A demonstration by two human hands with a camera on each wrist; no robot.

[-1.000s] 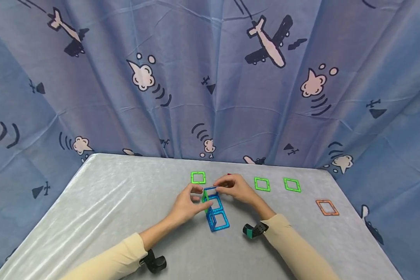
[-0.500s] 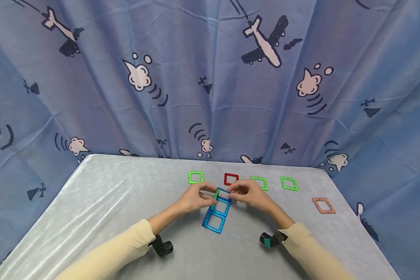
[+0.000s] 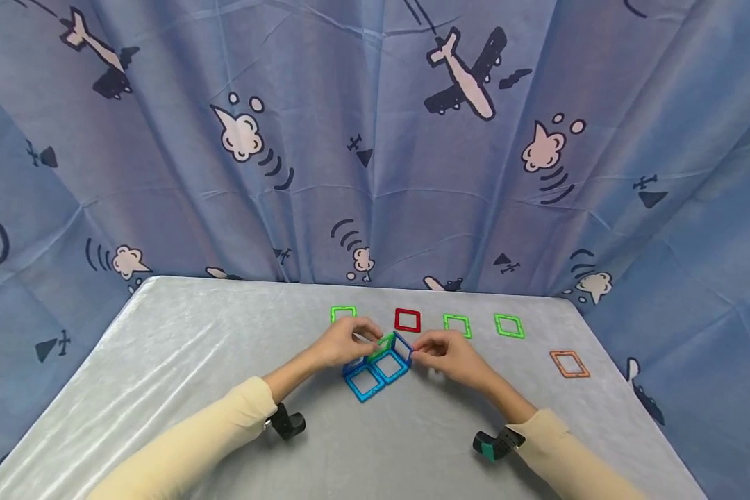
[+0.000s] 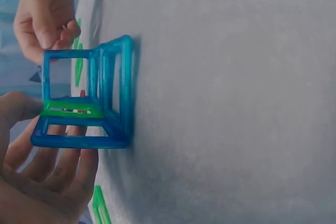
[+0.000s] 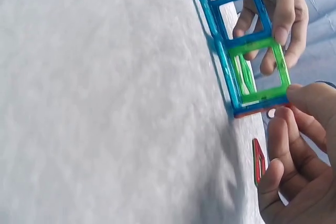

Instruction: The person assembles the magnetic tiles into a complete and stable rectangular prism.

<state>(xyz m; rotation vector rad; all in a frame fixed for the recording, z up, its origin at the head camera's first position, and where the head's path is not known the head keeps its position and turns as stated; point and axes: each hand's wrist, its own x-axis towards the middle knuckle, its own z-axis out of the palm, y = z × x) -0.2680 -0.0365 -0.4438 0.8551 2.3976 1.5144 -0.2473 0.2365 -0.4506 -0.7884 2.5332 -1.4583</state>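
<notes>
Two blue magnetic square tiles (image 3: 372, 394) lie edge to edge on the table, running diagonally. Along their far side stand a blue upright tile (image 5: 265, 14) and a green upright tile (image 5: 283, 69). Another blue end tile (image 4: 68, 54) stands across the right end, meeting the green one at a corner. My left hand (image 3: 350, 342) pinches the green tile's upper edge, thumb on the near side and fingers behind. My right hand (image 3: 453, 357) pinches the outer edge of the blue end tile between thumb and index finger. The left hand partly hides the blue upright tile in the head view.
Behind the hands lie a red tile (image 3: 407, 310) and several green tiles, one of them a green tile (image 3: 509, 317) at right. An orange tile (image 3: 562, 351) lies farther right. A patterned curtain (image 3: 300, 173) hangs behind the table (image 3: 225, 333).
The tile structure has turned clockwise, from pointing away to lying diagonally. The end tile now stands upright at the corner. The red tile has come into full view as the right hand moved rightward.
</notes>
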